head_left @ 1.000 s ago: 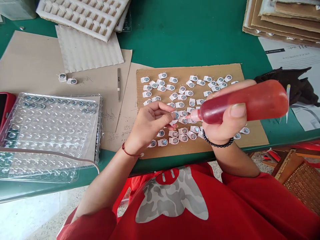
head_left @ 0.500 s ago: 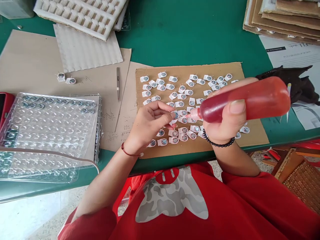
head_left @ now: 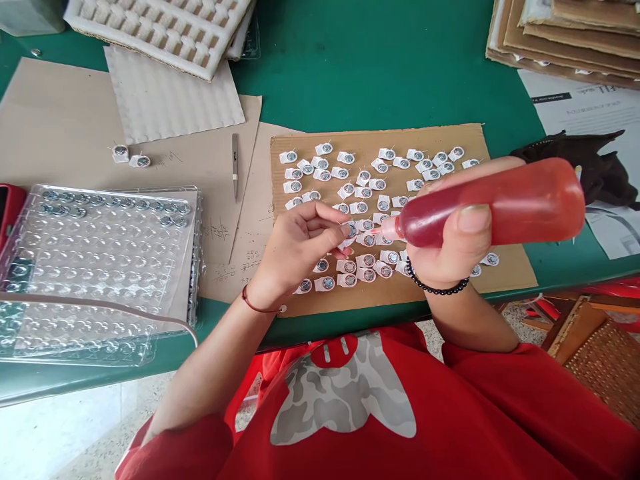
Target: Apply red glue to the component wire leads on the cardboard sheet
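Note:
In the head view, my left hand (head_left: pixel 305 243) pinches a small round metal-faced part with a white paper tab (head_left: pixel 349 231) between thumb and fingers. My right hand (head_left: pixel 450 247) is wrapped around a red squeeze bottle (head_left: pixel 525 200), tilted almost level with its thin nozzle (head_left: pixel 387 230) toward the left. The nozzle tip lies just right of the pinched part; whether they touch I cannot tell. Beneath both hands, a cardboard sheet (head_left: pixel 505 273) carries many similar tabbed parts in loose rows, some hidden by my hands and the bottle.
To the left lie clear plastic trays (head_left: pixel 100 267), crossed by a cable (head_left: pixel 100 305). A pen (head_left: pixel 235 167) and two loose tabbed parts rest on brown paper (head_left: pixel 65 107). White foam grids (head_left: pixel 165 27) sit behind; stacked cardboard (head_left: pixel 565 40) and dark cloth (head_left: pixel 575 167) are at right.
The red bottle has drawn very slightly to the right, its nozzle a little farther from the pinched part. My left hand keeps its pinch nearly in place.

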Demonstrator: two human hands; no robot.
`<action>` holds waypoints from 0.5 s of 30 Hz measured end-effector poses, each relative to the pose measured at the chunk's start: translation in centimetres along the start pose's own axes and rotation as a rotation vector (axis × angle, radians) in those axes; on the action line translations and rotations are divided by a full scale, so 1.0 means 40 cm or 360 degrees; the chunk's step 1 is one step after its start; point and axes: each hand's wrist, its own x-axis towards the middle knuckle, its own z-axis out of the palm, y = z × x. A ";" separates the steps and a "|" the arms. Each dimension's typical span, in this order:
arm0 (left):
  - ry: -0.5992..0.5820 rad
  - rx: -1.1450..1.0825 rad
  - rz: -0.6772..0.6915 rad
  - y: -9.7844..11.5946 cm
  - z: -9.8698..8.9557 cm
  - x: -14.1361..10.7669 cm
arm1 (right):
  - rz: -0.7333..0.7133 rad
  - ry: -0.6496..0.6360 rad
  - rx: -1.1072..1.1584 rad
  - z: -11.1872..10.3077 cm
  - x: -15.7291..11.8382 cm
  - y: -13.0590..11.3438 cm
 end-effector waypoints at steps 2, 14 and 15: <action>0.0006 0.0004 0.0003 0.001 0.000 0.000 | -0.0021 -0.0022 -0.0017 -0.007 0.003 0.002; 0.0062 0.0087 0.0063 -0.004 0.000 0.002 | -0.0204 -0.0127 -0.0276 -0.036 0.006 0.000; 0.0060 0.0093 0.0065 -0.004 0.000 0.002 | -0.0188 -0.0153 -0.0294 -0.042 -0.001 0.005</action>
